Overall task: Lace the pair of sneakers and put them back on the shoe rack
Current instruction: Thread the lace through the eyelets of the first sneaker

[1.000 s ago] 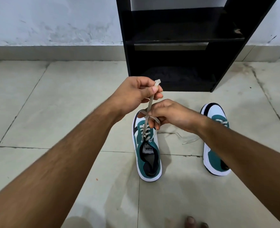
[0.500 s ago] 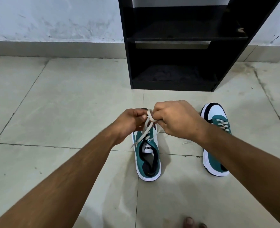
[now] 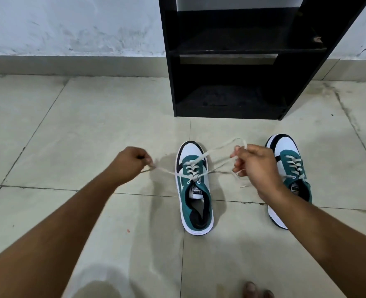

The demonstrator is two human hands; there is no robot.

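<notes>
Two teal, white and black sneakers stand on the tiled floor, toes toward the black shoe rack (image 3: 229,61). The left sneaker (image 3: 193,188) is laced, and its white lace (image 3: 216,150) is stretched out to both sides. My left hand (image 3: 132,162) pinches one lace part, pulled out to the left of the shoe. My right hand (image 3: 255,164) grips a loop of the lace to the right, with a loose end hanging below it. The right sneaker (image 3: 289,168) is laced and partly hidden behind my right wrist.
The rack's two visible shelves hold nothing and its foot stands on the floor (image 3: 70,130) just beyond the shoes. A white wall (image 3: 70,24) with a grey skirting runs behind. My toes (image 3: 256,290) show at the bottom edge.
My hands were together over the left sneaker's laces; they have moved apart sideways, drawing the lace out tight on both sides.
</notes>
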